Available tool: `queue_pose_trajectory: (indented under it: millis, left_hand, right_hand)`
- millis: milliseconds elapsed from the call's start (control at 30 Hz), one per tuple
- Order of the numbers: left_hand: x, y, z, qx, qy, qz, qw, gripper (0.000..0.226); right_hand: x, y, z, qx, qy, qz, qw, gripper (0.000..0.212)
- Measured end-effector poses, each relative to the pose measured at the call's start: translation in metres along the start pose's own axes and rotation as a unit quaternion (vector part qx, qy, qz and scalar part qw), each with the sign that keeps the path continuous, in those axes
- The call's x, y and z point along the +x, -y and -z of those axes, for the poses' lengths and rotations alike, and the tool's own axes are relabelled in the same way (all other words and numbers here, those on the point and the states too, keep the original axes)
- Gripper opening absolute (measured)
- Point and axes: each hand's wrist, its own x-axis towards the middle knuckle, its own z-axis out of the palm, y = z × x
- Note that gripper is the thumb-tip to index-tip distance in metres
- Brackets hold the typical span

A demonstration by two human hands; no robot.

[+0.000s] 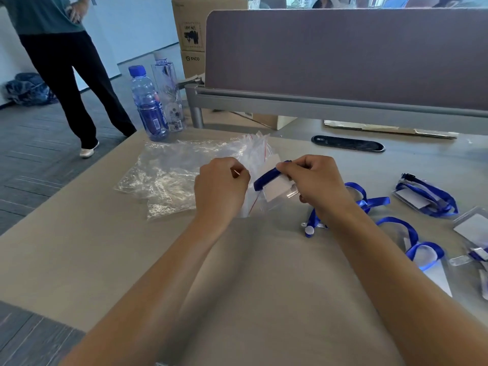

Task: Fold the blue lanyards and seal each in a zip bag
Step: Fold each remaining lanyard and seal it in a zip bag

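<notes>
- The left hand (220, 184) is curled, and its fingers (239, 172) pinch the edge of a small clear zip bag (260, 199) with a red strip at its mouth.
- The right hand (314, 180) is curled too — its fingers (286, 169) hold a folded blue lanyard (265, 179) with a white card at the mouth of that bag.
- The bag and the folded lanyard sit between the two hands, just above the surface (250, 260), near the middle of the view.
- At about 10 o'clock from the hands lies a big crinkly clear bag (169, 178), flat on the surface.
- A bunch of small empty zip bags (257, 147) pokes up at 12 o'clock, just behind the hands.
- At 3 o'clock more blue lanyards (369, 200) lie loose on the surface, partly under the right arm.
- Further out at 3 o'clock there is another lanyard with a card holder (425, 198) — it lies well apart from the hands.
- At 4 o'clock more clear card holders (472, 228) lie near the edge of the view.
- Two water bottles stand at 11 o'clock: one blue bottle (148, 104) and one clear bottle (169, 93), just beside each other.
- A dark divider wall (343, 56) stands at the far side of the surface.
- A person (63, 62) stands on the floor at far 10 o'clock.
</notes>
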Motion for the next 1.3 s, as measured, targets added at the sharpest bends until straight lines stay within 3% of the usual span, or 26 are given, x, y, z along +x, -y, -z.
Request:
queue_pose_trajectory:
  millis: [333, 467, 733, 900, 1033, 1133, 1233, 1300]
  left_hand:
    - [-0.055, -0.015, 0.007, -0.074, 0.057, -0.026, 0.995, 0.012]
    - [-0.066, -0.013, 0.004, -0.112, 0.067, -0.012, 0.991, 0.010]
    - [-0.074, -0.015, -0.012, -0.138, 0.058, 0.008, 0.989, 0.010]
    - [-0.075, -0.026, -0.025, -0.194, 0.097, 0.024, 0.976, 0.008]
    - [-0.060, -0.026, -0.034, -0.100, 0.098, -0.047, 0.989, 0.011]
    - [-0.036, -0.030, -0.041, -0.025, 0.144, -0.107, 0.983, 0.021]
    - [-0.011, -0.035, -0.053, 0.043, 0.209, -0.108, 0.971, 0.030]
    - [0.002, -0.037, -0.062, 0.087, 0.226, -0.103, 0.965, 0.021]
  right_hand:
    - [-0.040, -0.011, -0.005, -0.021, -0.005, -0.007, 1.000, 0.023]
    - [-0.055, -0.025, 0.003, -0.094, 0.043, -0.022, 0.994, 0.031]
    - [-0.100, -0.049, 0.033, -0.191, 0.062, 0.005, 0.980, 0.041]
    - [-0.109, -0.058, 0.036, -0.061, 0.125, -0.041, 0.989, 0.010]
    - [-0.105, -0.067, 0.045, -0.049, 0.101, -0.050, 0.992, 0.012]
    - [-0.103, -0.070, 0.052, -0.060, 0.096, -0.054, 0.992, 0.013]
    - [-0.102, -0.077, 0.055, -0.063, 0.090, -0.062, 0.992, 0.015]
    - [-0.103, -0.080, 0.057, -0.059, 0.082, -0.071, 0.992, 0.016]
